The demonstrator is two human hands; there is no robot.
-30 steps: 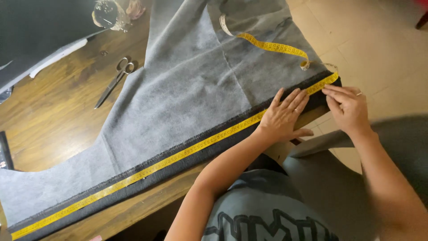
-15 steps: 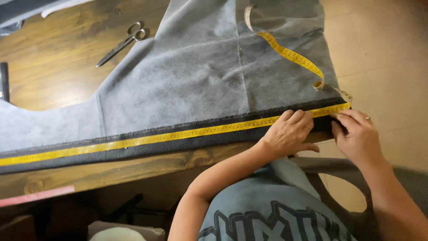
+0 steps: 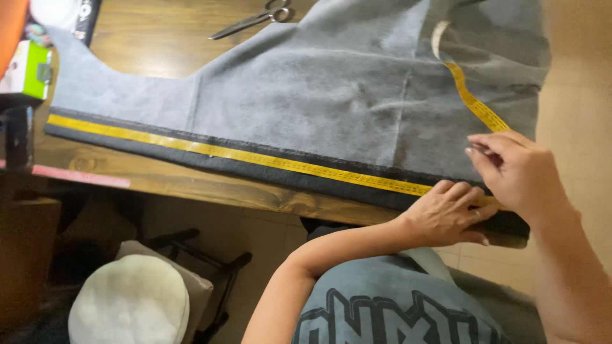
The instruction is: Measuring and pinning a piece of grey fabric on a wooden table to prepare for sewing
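Note:
A grey piece of cloth lies spread on a wooden table. Along its dark near edge runs a yellow measuring tape, and the tape's free end loops up over the cloth at the right. My left hand lies flat on the tape and the cloth edge near the table's right corner. Just above it, my right hand pinches the tape where it turns upward.
Scissors lie on the table beyond the cloth. A green and white box and a dark object stand at the left edge. Under the table are a white round cushion and a dark stool frame. Tiled floor lies to the right.
The view has swung to the right and down along the table edge. My right hand has lifted from the cloth corner and now pinches the tape; my left hand stays pressed on the tape.

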